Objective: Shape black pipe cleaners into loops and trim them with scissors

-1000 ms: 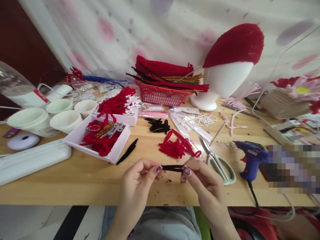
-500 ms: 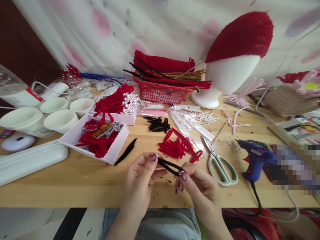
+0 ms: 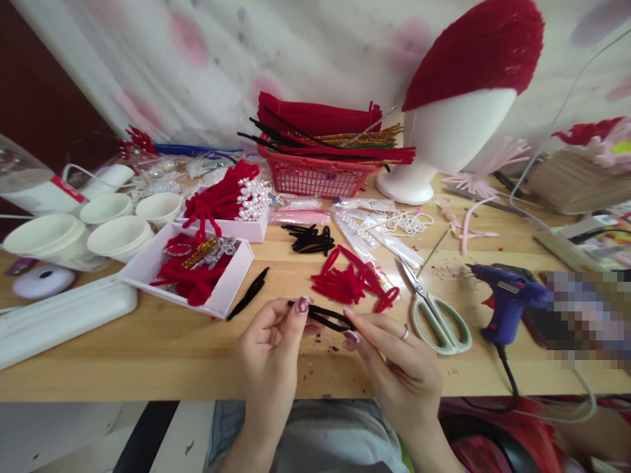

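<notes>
A folded black pipe cleaner (image 3: 328, 316) is held just above the near part of the wooden table (image 3: 148, 348), its two strands pressed close together and running from upper left down to lower right. The left hand (image 3: 269, 338) pinches its left end between thumb and forefinger, the other fingers curled loosely below, wrist rising from the table's near edge. The right hand (image 3: 399, 368) meets the other end with thumb and fingertips closed on it, palm turned down and a ring on one finger. Just behind the hands lies a heap of red folded pieces (image 3: 352, 284), and behind that a small heap of black folded pieces (image 3: 311, 238). A single black piece (image 3: 249, 293) lies to the left, beside a white box (image 3: 190, 272) of red and glittery trimmings. To the right lie scissors (image 3: 434, 312) with pale green handles, then a blue glue gun (image 3: 507, 302) with its cord trailing over the table edge. Farther back stand a red basket (image 3: 315, 177) of long pipe cleaners and a white foam head (image 3: 453, 131) capped in red. Stacked white cups (image 3: 118, 236) sit at far left. Nothing lies between the hands and the piece they hold.
</notes>
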Motion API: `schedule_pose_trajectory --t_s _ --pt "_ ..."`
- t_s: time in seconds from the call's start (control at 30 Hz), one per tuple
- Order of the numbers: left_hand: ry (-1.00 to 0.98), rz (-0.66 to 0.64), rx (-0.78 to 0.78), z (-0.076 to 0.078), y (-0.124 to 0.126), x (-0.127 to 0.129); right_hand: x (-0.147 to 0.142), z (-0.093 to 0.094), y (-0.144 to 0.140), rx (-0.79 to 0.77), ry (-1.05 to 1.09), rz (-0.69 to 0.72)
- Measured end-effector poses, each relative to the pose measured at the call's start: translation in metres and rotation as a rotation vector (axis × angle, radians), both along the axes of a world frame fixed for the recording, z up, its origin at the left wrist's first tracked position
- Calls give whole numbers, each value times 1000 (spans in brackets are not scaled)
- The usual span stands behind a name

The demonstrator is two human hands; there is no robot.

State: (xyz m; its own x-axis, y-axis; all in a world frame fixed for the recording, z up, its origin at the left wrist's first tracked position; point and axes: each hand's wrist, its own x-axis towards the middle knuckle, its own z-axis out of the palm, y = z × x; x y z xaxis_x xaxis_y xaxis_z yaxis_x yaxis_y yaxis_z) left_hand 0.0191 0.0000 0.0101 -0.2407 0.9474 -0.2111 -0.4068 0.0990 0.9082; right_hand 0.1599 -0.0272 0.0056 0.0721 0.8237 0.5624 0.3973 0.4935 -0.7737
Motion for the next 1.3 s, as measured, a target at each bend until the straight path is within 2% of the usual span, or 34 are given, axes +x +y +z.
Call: schedule_pose_trajectory --t_s 0.2,0.47,0.57,0.67,0.73,0.8,0.87,0.97,1.03,1.17,1.3 --pt "-32 -50 -37 5 -1 -2 2 -2 -5 110 -164 -32" --pt "-50 -88 -100 20 -9 2 0 -8 -12 271 -263 -136" --pt "-69 -98 -100 21 -12 3 1 -13 -16 285 -313 -194" --pt "-130 -114 -97 19 -10 2 3 -14 -17 279 -325 -177" --pt "-181 -134 -97 18 -7 0 4 -11 -17 246 -262 -129" --pt "-217 -187 -98 17 -4 -2 3 -8 -15 150 -123 -80" --pt "-226 -211 -103 16 -2 -2 1 -6 -13 16 100 -63" --pt "-207 -160 -110 16 -3 -1 -5 -5 -9 -166 467 -75" --pt "-184 -151 -110 15 -5 1 -8 -5 -4 -253 624 -80" --pt "-132 -145 -103 12 -10 4 -15 -3 3 -370 663 -29" --pt "-112 -174 -95 9 -13 6 -21 -5 5 -421 674 43"
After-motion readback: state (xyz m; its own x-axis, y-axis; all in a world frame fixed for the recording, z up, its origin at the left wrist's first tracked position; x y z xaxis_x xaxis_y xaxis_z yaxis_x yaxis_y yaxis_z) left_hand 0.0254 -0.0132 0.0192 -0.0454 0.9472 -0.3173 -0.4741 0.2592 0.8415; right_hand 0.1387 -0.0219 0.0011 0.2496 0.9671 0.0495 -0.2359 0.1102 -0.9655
